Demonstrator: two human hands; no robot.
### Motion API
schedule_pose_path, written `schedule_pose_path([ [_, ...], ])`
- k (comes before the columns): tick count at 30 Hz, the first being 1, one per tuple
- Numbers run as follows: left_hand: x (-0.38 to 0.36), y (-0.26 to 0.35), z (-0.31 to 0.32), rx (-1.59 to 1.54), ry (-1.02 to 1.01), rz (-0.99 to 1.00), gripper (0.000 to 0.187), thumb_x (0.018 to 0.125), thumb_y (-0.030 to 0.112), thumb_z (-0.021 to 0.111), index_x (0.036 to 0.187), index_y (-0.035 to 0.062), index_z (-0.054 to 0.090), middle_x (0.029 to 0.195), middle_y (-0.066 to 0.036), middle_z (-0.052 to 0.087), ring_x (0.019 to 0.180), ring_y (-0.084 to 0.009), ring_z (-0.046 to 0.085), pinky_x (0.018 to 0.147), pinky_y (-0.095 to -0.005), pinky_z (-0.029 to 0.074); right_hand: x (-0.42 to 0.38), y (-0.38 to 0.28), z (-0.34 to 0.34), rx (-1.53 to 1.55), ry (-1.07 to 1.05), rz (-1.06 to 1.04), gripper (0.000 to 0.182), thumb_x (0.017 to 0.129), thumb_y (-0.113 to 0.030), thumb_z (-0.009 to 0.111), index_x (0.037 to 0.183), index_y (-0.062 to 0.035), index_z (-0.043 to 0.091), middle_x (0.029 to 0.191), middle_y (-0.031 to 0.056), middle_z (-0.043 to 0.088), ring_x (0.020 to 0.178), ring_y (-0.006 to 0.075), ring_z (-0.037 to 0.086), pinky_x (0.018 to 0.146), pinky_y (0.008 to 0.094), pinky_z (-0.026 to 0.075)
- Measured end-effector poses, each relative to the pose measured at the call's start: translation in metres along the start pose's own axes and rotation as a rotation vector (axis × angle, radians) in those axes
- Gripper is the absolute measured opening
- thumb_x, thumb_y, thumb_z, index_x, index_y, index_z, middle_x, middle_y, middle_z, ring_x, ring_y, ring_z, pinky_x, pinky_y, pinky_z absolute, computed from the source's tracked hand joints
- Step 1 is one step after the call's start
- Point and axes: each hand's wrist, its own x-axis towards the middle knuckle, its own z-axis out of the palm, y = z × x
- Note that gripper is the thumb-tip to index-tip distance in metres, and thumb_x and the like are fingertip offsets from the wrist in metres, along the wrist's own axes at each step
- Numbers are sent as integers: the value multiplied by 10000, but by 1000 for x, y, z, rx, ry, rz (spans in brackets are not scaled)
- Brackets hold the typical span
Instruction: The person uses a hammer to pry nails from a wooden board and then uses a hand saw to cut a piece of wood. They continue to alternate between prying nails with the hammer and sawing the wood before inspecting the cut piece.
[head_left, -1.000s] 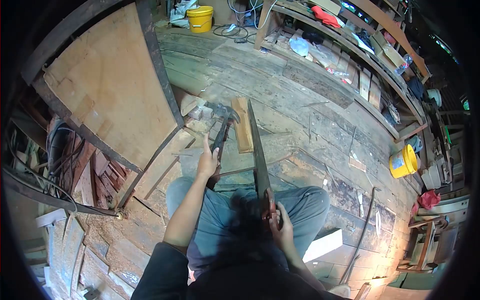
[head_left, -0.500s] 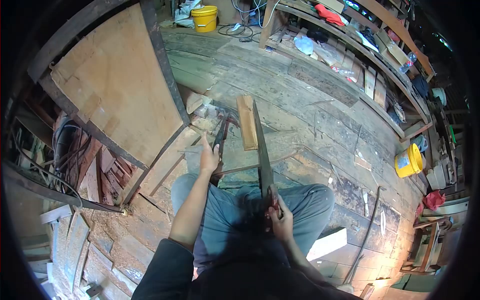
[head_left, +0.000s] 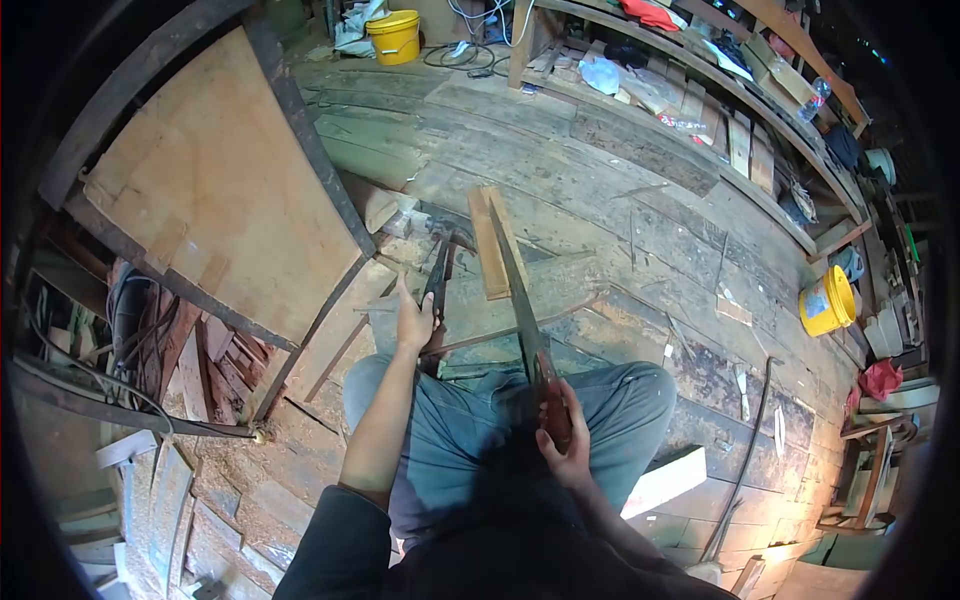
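Observation:
My right hand (head_left: 565,440) is closed round the reddish-brown handle of a long dark saw (head_left: 524,320). The blade points away from me, its far part over a light wooden block (head_left: 489,250), with wood showing on both sides of it. That block rests on a wide grey board (head_left: 560,285) on the floor. My left hand (head_left: 416,320) has its fingers curled at the near end of a long dark tool (head_left: 440,265), left of the block, with the thumb raised. What kind of tool it is cannot be made out.
A plywood-faced frame (head_left: 225,190) stands at the left, with wood scraps and sawdust below it. Yellow buckets (head_left: 395,38) (head_left: 827,302) stand at the back and right. A low wooden shelf (head_left: 690,110) holds clutter. A metal bar (head_left: 745,460) and a white block (head_left: 668,482) lie to the right.
The saw blade has shifted left over the block, so wood now shows on its right too. My right hand has turned slightly with the handle. The view has shifted a little.

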Motion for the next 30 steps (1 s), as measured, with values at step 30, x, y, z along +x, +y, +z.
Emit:
schedule_pose_path([
  [30, 5, -3, -6, -112, 95, -169, 610, 988, 59, 559, 1467, 166, 196, 706, -67, 590, 483, -143, 551, 414, -295, 430, 38, 46, 30, -111, 222, -15, 542, 864, 40, 570, 1392, -3, 460, 1197, 98, 581, 848, 83, 552, 706, 221, 478],
])
